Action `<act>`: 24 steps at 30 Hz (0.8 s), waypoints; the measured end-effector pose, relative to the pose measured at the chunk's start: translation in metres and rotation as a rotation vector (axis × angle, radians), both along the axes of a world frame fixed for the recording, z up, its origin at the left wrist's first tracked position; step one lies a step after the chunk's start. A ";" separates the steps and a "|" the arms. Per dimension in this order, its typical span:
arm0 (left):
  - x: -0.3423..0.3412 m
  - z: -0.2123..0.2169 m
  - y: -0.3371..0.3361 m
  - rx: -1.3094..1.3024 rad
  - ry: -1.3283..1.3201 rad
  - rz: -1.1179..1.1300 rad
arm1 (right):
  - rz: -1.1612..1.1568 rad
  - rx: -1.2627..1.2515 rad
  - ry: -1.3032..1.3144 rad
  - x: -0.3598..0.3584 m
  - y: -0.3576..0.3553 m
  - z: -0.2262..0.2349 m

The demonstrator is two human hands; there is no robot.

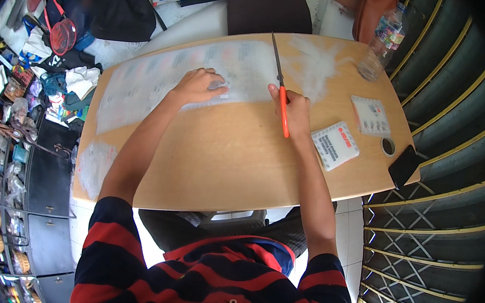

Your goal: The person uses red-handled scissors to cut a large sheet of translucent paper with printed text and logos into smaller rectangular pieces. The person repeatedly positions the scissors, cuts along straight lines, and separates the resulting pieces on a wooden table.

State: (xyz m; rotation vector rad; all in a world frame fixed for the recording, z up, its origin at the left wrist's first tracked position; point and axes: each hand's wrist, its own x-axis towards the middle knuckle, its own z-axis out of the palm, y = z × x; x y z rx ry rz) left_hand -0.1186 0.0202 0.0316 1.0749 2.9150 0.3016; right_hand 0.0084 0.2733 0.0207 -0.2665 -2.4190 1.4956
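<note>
Orange-handled scissors (283, 110) are in my right hand (296, 113), which is closed around the handles. Their long blades stand together and point toward the far edge of the table. My left hand (198, 86) rests on the near edge of a long, printed, translucent plastic sheet (138, 86), its thumb spread away from bent fingers. To the right of the scissors, whitish translucent plastic strips (315, 68) lie in a loose heap. A stack of small printed plastic pouches (335, 144) sits beside my right forearm, with another stack (370, 116) farther right.
A tape roll (388, 146) and a black phone (404, 167) lie near the wooden table's (223, 167) right edge. A plastic bottle (381, 45) stands at the far right corner. Crumpled clear plastic (96, 164) lies at the near left. Beyond is a dark chair (271, 8).
</note>
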 end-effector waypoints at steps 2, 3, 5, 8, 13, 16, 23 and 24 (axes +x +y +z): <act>0.002 0.002 0.006 -0.041 0.081 -0.010 | -0.017 -0.018 -0.003 0.000 0.002 0.001; 0.003 0.002 0.008 -0.061 0.121 -0.012 | -0.021 -0.023 -0.021 0.001 0.002 0.003; -0.001 0.001 0.008 -0.066 0.139 -0.055 | -0.019 -0.028 -0.033 0.002 0.000 0.005; -0.011 -0.004 0.012 -0.121 0.114 -0.082 | -0.012 -0.028 -0.035 0.002 -0.001 0.005; -0.006 -0.009 0.021 -0.120 0.192 -0.119 | -0.011 -0.027 -0.053 0.001 0.002 0.004; 0.001 -0.015 0.017 0.055 0.273 -0.217 | -0.027 -0.002 -0.026 0.002 0.001 0.005; -0.009 -0.024 0.015 0.192 0.233 -0.218 | -0.038 0.009 -0.002 0.002 0.001 0.005; -0.010 -0.026 0.016 0.241 0.249 -0.188 | -0.039 -0.002 -0.010 0.004 0.001 0.008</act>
